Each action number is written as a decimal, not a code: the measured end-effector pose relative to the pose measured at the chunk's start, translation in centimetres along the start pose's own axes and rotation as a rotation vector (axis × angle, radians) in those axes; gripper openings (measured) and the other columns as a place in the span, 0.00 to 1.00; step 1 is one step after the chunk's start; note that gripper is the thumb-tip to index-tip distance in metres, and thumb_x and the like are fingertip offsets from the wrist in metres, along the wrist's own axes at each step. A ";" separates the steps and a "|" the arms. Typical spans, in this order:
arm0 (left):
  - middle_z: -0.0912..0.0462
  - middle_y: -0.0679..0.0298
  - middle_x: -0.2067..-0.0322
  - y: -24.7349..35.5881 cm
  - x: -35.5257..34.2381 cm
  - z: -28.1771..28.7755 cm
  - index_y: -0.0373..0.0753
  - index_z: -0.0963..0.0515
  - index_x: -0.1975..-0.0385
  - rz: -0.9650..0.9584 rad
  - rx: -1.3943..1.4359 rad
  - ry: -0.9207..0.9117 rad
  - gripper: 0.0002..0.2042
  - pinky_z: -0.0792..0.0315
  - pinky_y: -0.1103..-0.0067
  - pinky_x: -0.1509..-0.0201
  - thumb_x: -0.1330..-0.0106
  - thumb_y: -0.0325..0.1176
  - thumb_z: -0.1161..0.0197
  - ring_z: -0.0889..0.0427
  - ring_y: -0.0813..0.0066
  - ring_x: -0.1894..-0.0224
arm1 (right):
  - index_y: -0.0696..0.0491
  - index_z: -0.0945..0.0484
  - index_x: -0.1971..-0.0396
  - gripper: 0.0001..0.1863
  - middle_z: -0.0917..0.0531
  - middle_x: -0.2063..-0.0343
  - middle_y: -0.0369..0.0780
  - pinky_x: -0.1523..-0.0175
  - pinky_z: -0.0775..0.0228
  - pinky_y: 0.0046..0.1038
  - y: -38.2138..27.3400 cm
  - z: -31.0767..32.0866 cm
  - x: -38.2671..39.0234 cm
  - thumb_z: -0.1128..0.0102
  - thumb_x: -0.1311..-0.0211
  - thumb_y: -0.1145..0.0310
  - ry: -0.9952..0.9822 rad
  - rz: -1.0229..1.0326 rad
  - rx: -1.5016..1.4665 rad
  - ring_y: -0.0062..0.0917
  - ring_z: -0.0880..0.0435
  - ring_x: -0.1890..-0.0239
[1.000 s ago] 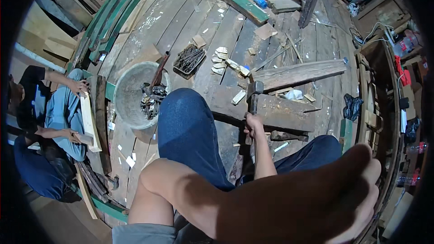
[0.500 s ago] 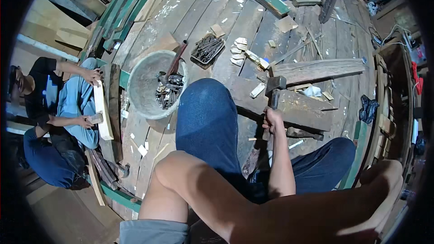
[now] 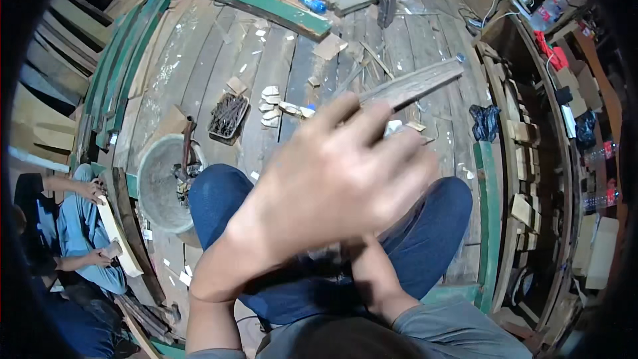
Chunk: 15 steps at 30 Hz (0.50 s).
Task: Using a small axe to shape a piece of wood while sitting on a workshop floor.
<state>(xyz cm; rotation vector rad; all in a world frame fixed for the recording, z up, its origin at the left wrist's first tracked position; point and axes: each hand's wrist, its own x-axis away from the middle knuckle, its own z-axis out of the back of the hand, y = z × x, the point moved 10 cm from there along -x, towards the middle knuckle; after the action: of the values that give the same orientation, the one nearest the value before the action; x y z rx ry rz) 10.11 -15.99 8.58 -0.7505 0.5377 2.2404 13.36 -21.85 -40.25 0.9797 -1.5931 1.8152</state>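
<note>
Close to the camera, my left hand is raised over my lap, its back towards me. Its fingers look bent and are blurred; whatever lies beneath them is hidden. Behind it my right forearm reaches up from the lower right, while the right hand itself is covered by the left. The thick timber and the hammer seen there earlier are covered too. Beyond my left hand lies a weathered grey beam, partly hidden. Small pale wood pieces sit left of it, and a tray of long dark nails stands farther left.
A round grey basin by my left knee holds metal bits and a tool with a reddish handle. At far left, a co-worker holds a pale board. Green beams border the plank floor; shelving with wood blocks stands right.
My view has shifted to the right. My left arm has swung from the far right to over my lap. The right hand, which was gripping a hammer, is now hidden.
</note>
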 end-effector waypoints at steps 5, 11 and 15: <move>0.22 0.63 0.67 -4.8 1.2 -4.5 0.39 0.25 0.64 0.105 -0.078 -0.167 0.12 0.29 0.73 0.55 0.47 0.37 0.37 0.23 0.65 0.60 | 0.53 0.35 0.84 0.09 0.37 0.91 0.35 0.89 0.51 0.25 2.7 -1.3 -3.5 0.51 0.47 0.69 -0.109 0.025 -0.129 0.19 0.41 0.93; 0.23 0.63 0.67 -5.3 0.6 -4.4 0.39 0.26 0.65 0.103 -0.149 -0.166 0.12 0.29 0.72 0.55 0.47 0.36 0.37 0.24 0.65 0.61 | 0.53 0.36 0.84 0.10 0.38 0.91 0.33 0.89 0.51 0.24 1.0 -0.6 -2.0 0.51 0.47 0.69 -0.067 0.038 -0.152 0.19 0.41 0.93; 0.24 0.65 0.71 -3.2 0.3 -2.4 0.41 0.25 0.69 0.007 -0.161 -0.003 0.09 0.28 0.74 0.62 0.48 0.36 0.37 0.24 0.69 0.66 | 0.54 0.37 0.82 0.09 0.39 0.91 0.33 0.89 0.53 0.25 -1.0 -0.6 1.2 0.51 0.45 0.70 -0.078 0.183 -0.287 0.19 0.43 0.93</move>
<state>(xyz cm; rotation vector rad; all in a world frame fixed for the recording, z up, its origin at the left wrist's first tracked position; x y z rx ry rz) 13.16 -15.04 6.15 -0.8264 0.3619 2.3108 13.30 -21.20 -38.77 0.8025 -1.9817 1.6179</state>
